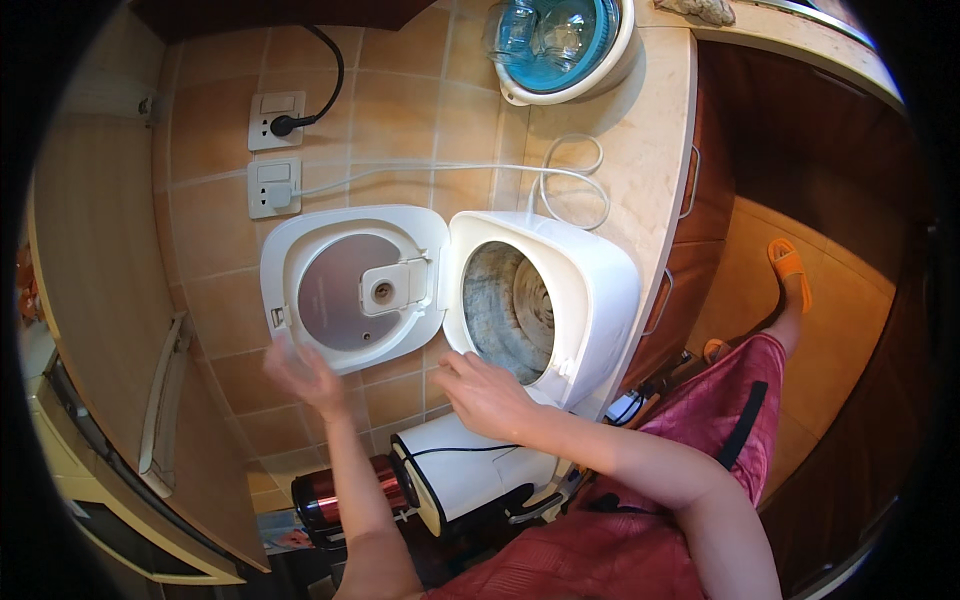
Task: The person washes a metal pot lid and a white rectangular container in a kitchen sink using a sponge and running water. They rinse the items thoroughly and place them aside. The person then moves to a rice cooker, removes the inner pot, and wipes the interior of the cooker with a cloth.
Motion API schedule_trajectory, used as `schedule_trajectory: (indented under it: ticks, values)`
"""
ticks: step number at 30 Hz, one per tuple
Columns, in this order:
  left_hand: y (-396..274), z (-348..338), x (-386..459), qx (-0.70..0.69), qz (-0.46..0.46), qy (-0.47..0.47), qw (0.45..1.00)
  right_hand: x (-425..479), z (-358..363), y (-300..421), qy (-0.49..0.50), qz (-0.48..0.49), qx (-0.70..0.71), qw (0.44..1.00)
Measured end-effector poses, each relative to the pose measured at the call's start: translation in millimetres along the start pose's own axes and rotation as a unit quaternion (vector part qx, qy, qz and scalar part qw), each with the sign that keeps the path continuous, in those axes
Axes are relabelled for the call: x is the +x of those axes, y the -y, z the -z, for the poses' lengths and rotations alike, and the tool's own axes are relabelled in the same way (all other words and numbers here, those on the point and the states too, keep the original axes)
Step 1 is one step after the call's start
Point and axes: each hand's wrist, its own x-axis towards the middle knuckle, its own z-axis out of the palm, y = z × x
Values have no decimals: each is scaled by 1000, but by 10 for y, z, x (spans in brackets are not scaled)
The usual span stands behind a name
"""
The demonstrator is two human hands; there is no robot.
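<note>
A white rice cooker [600, 277] stands on the counter with its hinged lid [352, 214] swung up. Its round cavity shows a streaked grey wall [487, 300] and a disc at the bottom. The lid's underside has a metal plate [337, 292] and a white vent piece [382, 291]. My left hand [307, 375], blurred, is in front of the lid's lower edge, fingers apart; I see nothing in it. Beside the cavity's near rim is my right hand [484, 394], back towards me and fingers bent. Its palm is hidden, and whether it touches the rim is unclear.
A white cord [450, 166] runs from the cooker to a wall socket [274, 187]. Glass jars [566, 34] sit in a blue basket in a white basin [630, 52]. A white appliance [472, 465] and a red kettle-like vessel [322, 495] stand close by. An open cabinet door [97, 225] is at left.
</note>
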Motion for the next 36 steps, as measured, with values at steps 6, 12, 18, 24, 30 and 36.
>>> schedule_trajectory:
  ticks: [6,12,18,24,30,36]
  values:
    - [-493,-465,-620,-129,149,207,958,-142,409,-7,15,-14,83,996]
    - [-600,-696,-773,-83,116,216,966,-209,550,-123,25,-12,173,985]
    - [-643,-757,-784,-67,128,219,965,-174,588,-174,20,-4,218,976]
    - [-782,-711,-826,-79,150,222,960,-97,679,-171,30,-14,226,974]
    - [-791,-686,-802,-99,152,211,961,-61,809,5,51,-35,206,977]
    - [-756,-591,-757,-112,150,199,962,-86,785,183,41,-31,194,980]
